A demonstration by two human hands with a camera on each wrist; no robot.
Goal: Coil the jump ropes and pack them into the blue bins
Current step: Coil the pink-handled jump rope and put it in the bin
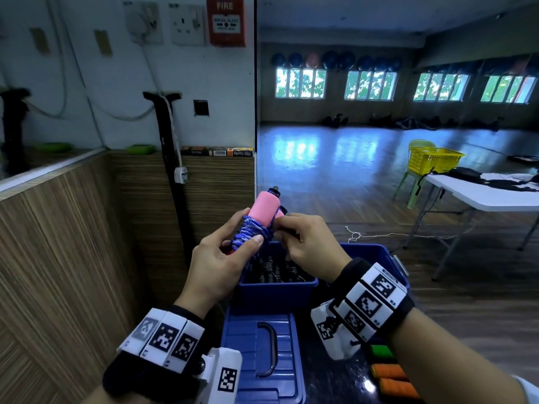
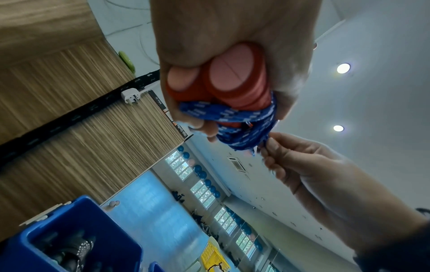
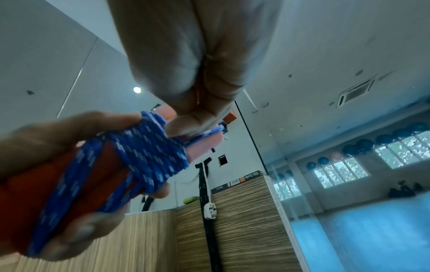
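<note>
Two pink handles (image 1: 264,207) wrapped in blue rope (image 1: 250,236): left hand (image 1: 221,266) grips them, right hand (image 1: 312,246) pinches the rope.

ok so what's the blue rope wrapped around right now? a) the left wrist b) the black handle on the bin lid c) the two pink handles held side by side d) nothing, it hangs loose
c: the blue rope is wound in tight turns round the two pink handles, which the left hand grips together while the right hand pinches the rope's end.
</note>
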